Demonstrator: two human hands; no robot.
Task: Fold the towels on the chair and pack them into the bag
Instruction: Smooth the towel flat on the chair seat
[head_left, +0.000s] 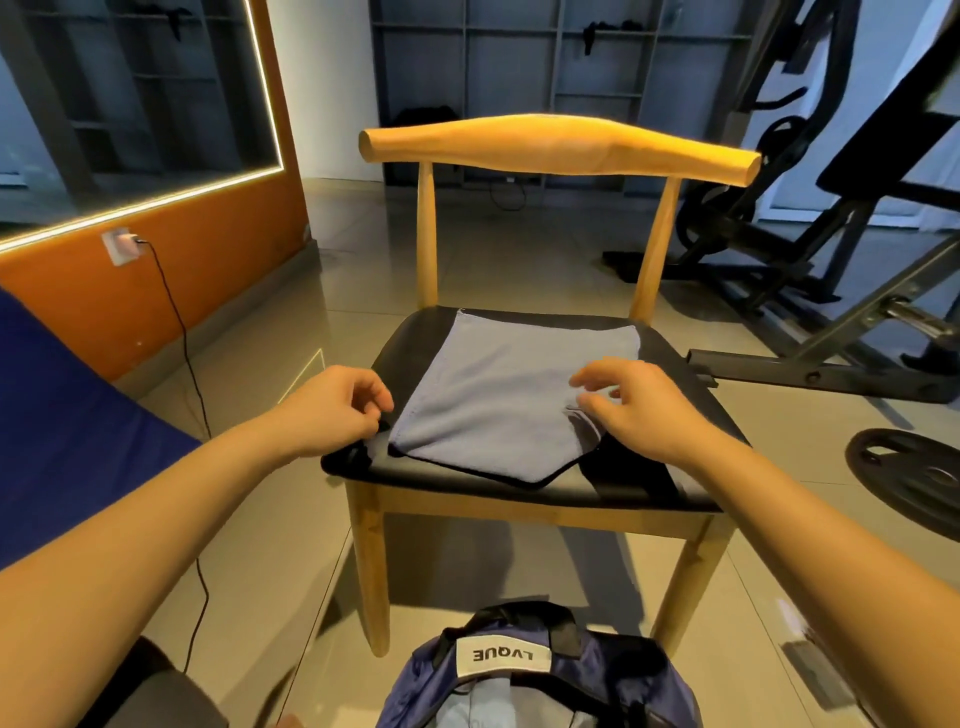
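A light blue towel (511, 400) lies spread on the black seat of a wooden chair (561, 143), with its near right corner turned over. A black towel (349, 457) shows under it as a dark edge and bunches at the seat's front left corner. My left hand (337, 408) is at that corner, thumb and forefinger pinching the black fabric. My right hand (636, 402) hovers over the blue towel's turned corner with relaxed, curved fingers and holds nothing. A blue bag (535, 670) with a white label stands open on the floor in front of the chair.
Gym equipment (810, 218) and a weight plate (906, 478) stand to the right of the chair. An orange wall (156, 291) with a socket and a black cable runs along the left. The floor is glossy tile.
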